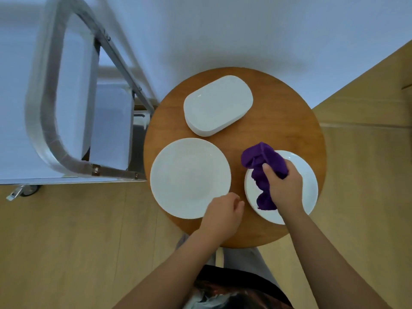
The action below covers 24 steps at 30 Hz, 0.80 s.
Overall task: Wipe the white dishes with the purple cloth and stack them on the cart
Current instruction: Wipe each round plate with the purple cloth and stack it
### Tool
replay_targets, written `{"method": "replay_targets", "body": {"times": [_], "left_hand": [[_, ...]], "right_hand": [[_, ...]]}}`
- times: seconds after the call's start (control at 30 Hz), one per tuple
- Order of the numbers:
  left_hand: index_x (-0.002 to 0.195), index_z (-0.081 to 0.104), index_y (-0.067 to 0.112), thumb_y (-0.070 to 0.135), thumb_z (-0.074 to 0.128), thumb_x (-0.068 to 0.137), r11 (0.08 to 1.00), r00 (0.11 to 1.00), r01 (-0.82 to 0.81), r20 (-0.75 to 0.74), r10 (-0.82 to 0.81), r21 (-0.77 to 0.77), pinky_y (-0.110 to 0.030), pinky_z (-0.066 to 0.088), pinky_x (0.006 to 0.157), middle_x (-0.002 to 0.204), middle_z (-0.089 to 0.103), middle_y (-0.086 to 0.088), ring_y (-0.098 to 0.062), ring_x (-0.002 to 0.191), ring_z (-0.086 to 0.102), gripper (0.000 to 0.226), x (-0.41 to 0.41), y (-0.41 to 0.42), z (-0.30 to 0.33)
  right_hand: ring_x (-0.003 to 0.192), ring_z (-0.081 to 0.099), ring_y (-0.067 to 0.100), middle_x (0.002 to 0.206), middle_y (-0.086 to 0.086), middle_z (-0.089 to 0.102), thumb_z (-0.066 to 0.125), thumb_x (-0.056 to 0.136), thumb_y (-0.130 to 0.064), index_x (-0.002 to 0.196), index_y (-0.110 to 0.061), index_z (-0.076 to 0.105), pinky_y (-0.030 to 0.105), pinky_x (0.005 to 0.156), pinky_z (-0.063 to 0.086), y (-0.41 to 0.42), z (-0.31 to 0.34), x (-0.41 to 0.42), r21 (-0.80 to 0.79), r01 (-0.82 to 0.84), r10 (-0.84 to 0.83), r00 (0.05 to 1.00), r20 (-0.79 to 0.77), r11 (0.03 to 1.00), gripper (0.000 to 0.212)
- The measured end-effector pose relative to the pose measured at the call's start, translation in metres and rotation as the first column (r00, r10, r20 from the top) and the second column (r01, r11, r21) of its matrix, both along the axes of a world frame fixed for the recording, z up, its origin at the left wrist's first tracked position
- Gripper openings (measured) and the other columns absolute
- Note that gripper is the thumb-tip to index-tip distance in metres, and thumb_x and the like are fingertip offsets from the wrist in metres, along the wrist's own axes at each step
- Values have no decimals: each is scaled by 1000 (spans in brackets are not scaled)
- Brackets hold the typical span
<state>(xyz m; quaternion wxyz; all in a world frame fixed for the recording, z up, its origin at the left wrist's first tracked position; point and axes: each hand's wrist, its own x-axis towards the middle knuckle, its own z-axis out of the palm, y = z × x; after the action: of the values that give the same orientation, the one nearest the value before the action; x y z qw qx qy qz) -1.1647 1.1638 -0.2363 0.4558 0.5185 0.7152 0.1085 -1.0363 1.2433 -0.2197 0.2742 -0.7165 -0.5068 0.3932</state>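
Note:
Three white dishes lie on a round wooden table (289, 130). A large round plate (189, 177) is at the front left, a smaller round plate (305, 175) at the front right, and an oblong dish (217, 105) at the back. My right hand (284, 186) grips a bunched purple cloth (263, 161) over the smaller plate. My left hand (223, 211) hovers with loosely curled fingers at the near edge of the large plate, between the two round plates, holding nothing.
A cart (73, 166) with a silver tube frame, white shelves and a caster wheel (29, 190) stands just left of the table. Wooden flooring surrounds the table. A white wall is behind. My legs are below the table's near edge.

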Motion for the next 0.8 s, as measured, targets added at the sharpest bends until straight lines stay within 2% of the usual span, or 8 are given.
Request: {"method": "replay_targets", "body": {"times": [0.07,0.13,0.3,0.4,0.53,0.6,0.7,0.8], "left_hand": [[110,56,15,34,42,99,993,990,102,-89,-107,-60,-23,44,81,106,63,-3,-11,87,55,25,22,5,-10],[112,53,12,29,41,101,982,969,168,-168,-180,-82,-26,45,86,111,58,-7,-16,97,57,24,38,12,-22],[114,46,15,45,39,98,986,978,-44,-210,10,-159,-22,43,73,107,56,-2,-13,87,55,35,63,29,-55],[114,46,17,50,39,97,975,961,-98,-274,40,-200,-21,42,68,104,57,0,-10,81,52,38,68,36,-71],[105,47,21,41,42,99,975,967,-109,-249,58,-194,-19,44,63,96,58,3,-9,72,54,21,66,39,-81],[97,44,26,40,43,98,981,962,-126,-261,85,-146,-15,40,56,86,55,8,-8,65,53,14,64,39,-81],[79,43,27,36,50,95,972,948,-232,-230,221,-21,-10,33,50,70,50,12,-7,59,52,20,66,37,-75],[66,42,23,23,61,89,868,867,-486,-66,494,101,-8,37,45,60,48,7,-7,53,48,30,71,36,-65]], "right_hand": [[77,59,6,81,-12,61,63,88,-28,97,-23,58,12,57,41,-5,3,24,13,61,-60,997,-47,998,12],[78,59,7,82,-13,61,64,87,-28,96,-26,59,16,59,43,-9,0,44,5,113,-112,989,-94,994,10],[77,62,7,79,-15,63,65,87,-27,84,-36,57,24,63,50,-17,-16,75,-34,166,-170,971,-166,985,13],[78,62,4,78,-16,64,65,87,-25,84,-37,58,26,66,52,-15,-24,84,-56,133,-142,970,-197,990,14],[86,62,13,88,-8,64,65,88,-24,91,-34,58,33,74,54,-12,-33,90,-98,86,-105,974,-199,991,12],[88,61,15,90,-5,63,64,88,-25,95,-27,60,34,75,55,-10,-37,93,-117,91,-112,975,-194,989,9],[88,61,14,91,-5,63,64,88,-24,94,-28,59,33,75,55,-8,-38,97,-134,78,-105,973,-204,988,8],[91,61,14,94,-6,63,62,89,-27,99,-28,58,32,77,55,-4,-38,101,-163,74,-110,968,-227,984,11]]}}
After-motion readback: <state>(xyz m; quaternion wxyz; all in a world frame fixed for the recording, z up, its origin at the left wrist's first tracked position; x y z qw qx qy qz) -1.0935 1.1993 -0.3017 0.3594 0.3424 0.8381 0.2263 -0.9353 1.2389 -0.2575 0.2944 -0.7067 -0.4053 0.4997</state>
